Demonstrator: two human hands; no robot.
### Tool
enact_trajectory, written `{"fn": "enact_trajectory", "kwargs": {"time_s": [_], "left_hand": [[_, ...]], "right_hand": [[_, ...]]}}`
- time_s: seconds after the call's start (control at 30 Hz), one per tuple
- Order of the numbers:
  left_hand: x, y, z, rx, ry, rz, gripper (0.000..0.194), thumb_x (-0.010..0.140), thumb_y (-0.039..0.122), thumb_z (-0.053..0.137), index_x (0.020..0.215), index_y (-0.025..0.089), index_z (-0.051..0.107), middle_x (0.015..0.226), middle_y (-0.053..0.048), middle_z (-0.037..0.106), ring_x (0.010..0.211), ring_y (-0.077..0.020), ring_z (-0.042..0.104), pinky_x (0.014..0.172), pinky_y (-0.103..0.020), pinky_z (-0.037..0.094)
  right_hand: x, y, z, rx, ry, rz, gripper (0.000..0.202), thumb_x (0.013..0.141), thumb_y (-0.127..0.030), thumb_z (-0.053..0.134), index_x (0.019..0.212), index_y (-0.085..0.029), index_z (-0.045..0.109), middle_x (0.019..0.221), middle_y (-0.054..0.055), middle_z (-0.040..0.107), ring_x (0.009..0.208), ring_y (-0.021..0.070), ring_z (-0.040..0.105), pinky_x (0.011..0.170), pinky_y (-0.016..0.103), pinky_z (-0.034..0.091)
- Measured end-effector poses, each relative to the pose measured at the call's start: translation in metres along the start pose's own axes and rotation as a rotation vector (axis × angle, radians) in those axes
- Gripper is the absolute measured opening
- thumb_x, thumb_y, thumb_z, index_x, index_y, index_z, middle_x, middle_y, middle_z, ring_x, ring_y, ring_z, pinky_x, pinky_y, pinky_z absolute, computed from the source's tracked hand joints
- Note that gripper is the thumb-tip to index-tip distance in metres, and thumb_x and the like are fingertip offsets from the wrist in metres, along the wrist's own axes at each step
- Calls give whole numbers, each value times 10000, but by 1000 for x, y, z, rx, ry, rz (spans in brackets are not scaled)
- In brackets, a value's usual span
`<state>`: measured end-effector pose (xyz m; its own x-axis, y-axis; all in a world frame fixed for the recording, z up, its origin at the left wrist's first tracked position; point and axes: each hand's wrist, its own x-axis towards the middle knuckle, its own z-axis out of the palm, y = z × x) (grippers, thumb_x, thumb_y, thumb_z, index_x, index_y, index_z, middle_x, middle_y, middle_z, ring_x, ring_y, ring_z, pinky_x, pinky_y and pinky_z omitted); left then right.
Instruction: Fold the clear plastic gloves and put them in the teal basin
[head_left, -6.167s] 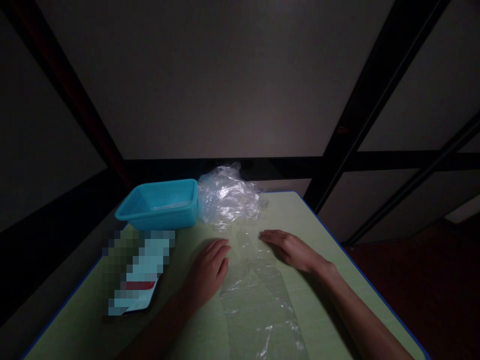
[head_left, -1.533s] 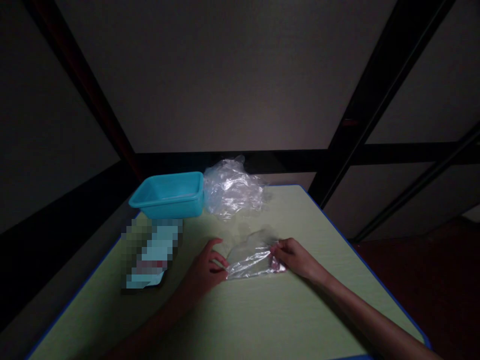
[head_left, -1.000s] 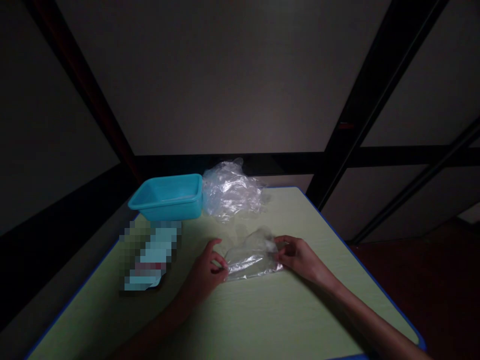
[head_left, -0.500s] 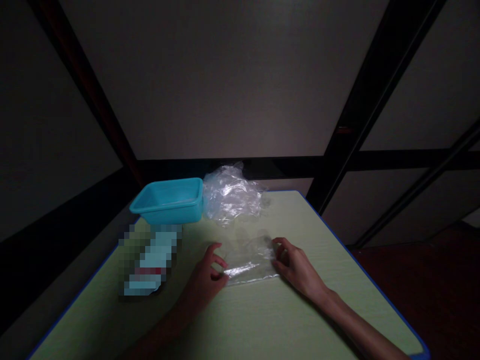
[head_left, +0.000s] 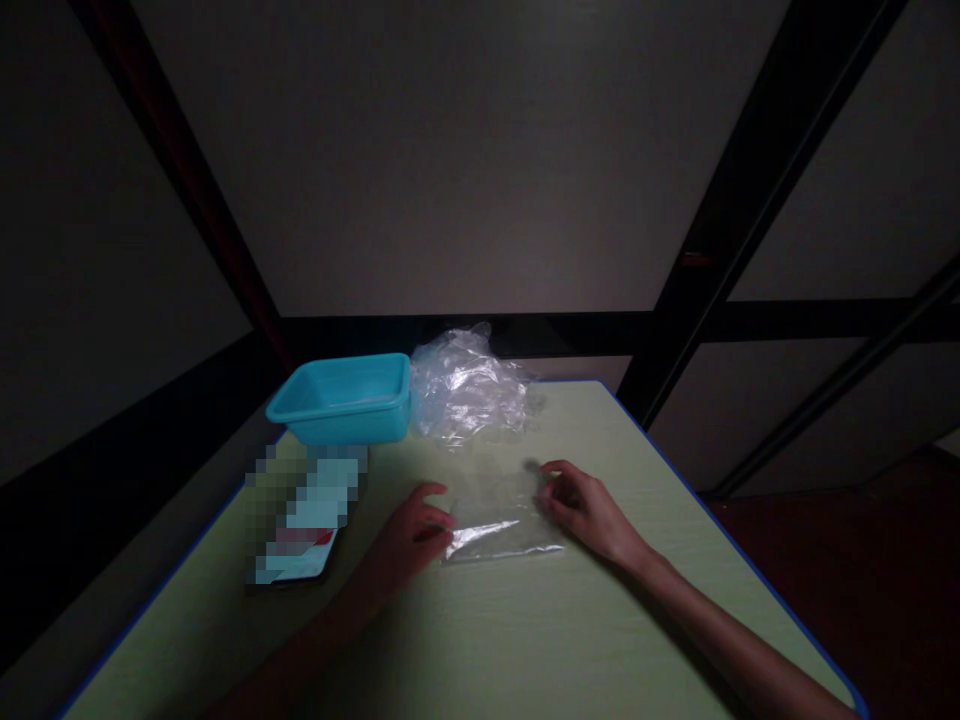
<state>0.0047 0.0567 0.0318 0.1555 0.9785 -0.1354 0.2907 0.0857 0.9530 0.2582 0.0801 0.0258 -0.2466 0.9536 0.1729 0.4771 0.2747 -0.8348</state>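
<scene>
A clear plastic bag point(head_left: 499, 525) lies flat on the table, with a bright glare along its near part. My left hand point(head_left: 416, 525) is at its left edge, thumb and a finger pinched on the film while the index finger reaches out above. At the opposite edge, my right hand point(head_left: 589, 510) has its fingers curled in and its thumb against the plastic. The bag's far edge is hard to make out against the table. Beyond it sits a crumpled heap of clear plastic bags point(head_left: 472, 390).
A blue plastic basket point(head_left: 349, 425) stands at the back left, against the heap. In front of it lies a phone-like flat object point(head_left: 319, 510), partly pixelated. The pale green table point(head_left: 510, 640) has a blue edge, and a panelled wall point(head_left: 450, 200) rises behind it.
My left thumb and finger have closed together at the bag's left edge. My right hand has shifted slightly up along the right edge. The view has moved a little.
</scene>
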Motion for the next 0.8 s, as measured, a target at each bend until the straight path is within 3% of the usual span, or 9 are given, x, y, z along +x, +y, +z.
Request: {"fn": "enact_trajectory", "kwargs": {"time_s": [0.13, 0.3, 0.43, 0.53, 0.63, 0.7, 0.8], "left_hand": [[8, 1, -5, 107, -4, 42, 202, 584, 199, 576, 780, 171, 612, 761, -31, 686, 711, -209, 647, 643, -292, 492], [7, -6, 0, 158, 14, 32, 241, 577, 165, 573, 790, 124, 677, 636, -11, 652, 605, -197, 627, 590, -288, 491], [2, -13, 2, 200, 53, 80, 262, 599, 136, 554, 828, 127, 681, 853, -51, 650, 605, -155, 601, 590, -280, 504], [1, -14, 2, 350, 136, 269, 262, 638, 130, 552, 872, 143, 669, 913, -65, 610, 643, -162, 590, 600, -303, 526], [5, -8, 8, 561, 202, 516, 272, 718, 108, 505, 950, 154, 640, 946, -82, 603, 852, -214, 608, 764, -364, 532], [9, -4, 17, 704, 159, 610, 307, 777, 94, 461, 1035, 156, 614, 1045, -103, 610, 999, -228, 586, 887, -389, 490], [14, -5, 33, 920, 81, 647, 359, 827, 125, 455, 1172, 100, 551, 1262, -169, 542, 1170, -273, 507, 973, -427, 436]], "right_hand": [[11, 8, 1, 5, 9, -8, 206, 686, -151, 492, 867, -143, 589, 743, 37, 630, 652, 156, 589, 600, 261, 468], [9, 12, 5, -38, 14, -25, 236, 688, -133, 481, 857, -128, 645, 674, 22, 616, 569, 147, 558, 534, 254, 449], [5, 8, 4, -102, 38, -54, 277, 669, -84, 503, 889, -136, 662, 776, 49, 623, 616, 160, 561, 593, 290, 470], [2, -2, 1, -181, 79, -104, 304, 649, -31, 493, 876, -138, 665, 917, 95, 606, 755, 194, 586, 692, 327, 494], [-1, -17, 6, -352, 48, -227, 397, 671, 20, 430, 960, -131, 657, 968, 115, 620, 917, 223, 585, 819, 357, 492], [-2, -25, 14, -480, -47, -298, 441, 734, 10, 401, 1104, -100, 614, 1082, 145, 626, 1023, 234, 567, 906, 376, 465], [-3, -29, 28, -664, -166, -337, 448, 849, -100, 391, 1281, -30, 486, 1313, 204, 510, 1211, 278, 465, 1022, 444, 370]]}}
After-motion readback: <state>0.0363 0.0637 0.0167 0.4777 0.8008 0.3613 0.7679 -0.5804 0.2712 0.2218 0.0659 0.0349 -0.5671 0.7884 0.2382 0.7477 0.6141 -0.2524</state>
